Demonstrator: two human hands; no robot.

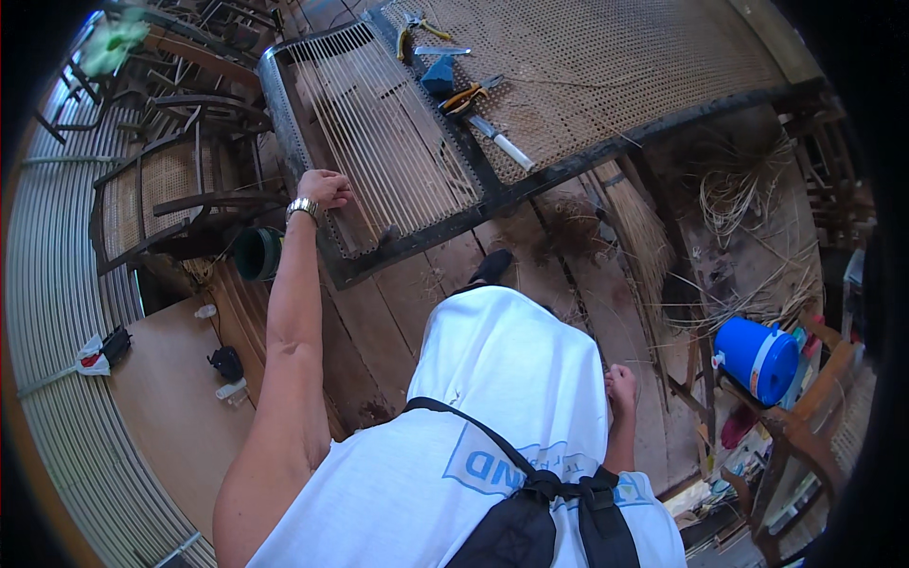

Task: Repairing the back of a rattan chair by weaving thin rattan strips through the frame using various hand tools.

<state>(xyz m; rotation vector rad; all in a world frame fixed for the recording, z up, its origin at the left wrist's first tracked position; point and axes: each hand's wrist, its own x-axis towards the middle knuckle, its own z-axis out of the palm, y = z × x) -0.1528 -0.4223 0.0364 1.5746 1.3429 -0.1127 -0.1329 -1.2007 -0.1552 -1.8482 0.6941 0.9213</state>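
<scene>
My left hand [327, 187], a metal watch at its wrist, is at the left edge of a dark wooden frame [407, 254]. Its fingers are pinched closed; whatever they hold is too small to make out. Beside it, pale cane strands [379, 133] run in parallel lines across the frame's open panel. Woven cane mesh [606, 66] covers the larger panel to the right. Down by my right side is my right hand [622, 386], fingers curled closed; anything inside is hidden.
On the mesh lie yellow-handled pliers [419, 34], a blue block [438, 75], orange-handled pliers [468, 97] and a white-handled blade [504, 144]. A dark green bucket [257, 254] stands left of the frame. Loose cane [734, 204] and a blue water jug [757, 360] are at right; wooden chairs [156, 194] crowd the left.
</scene>
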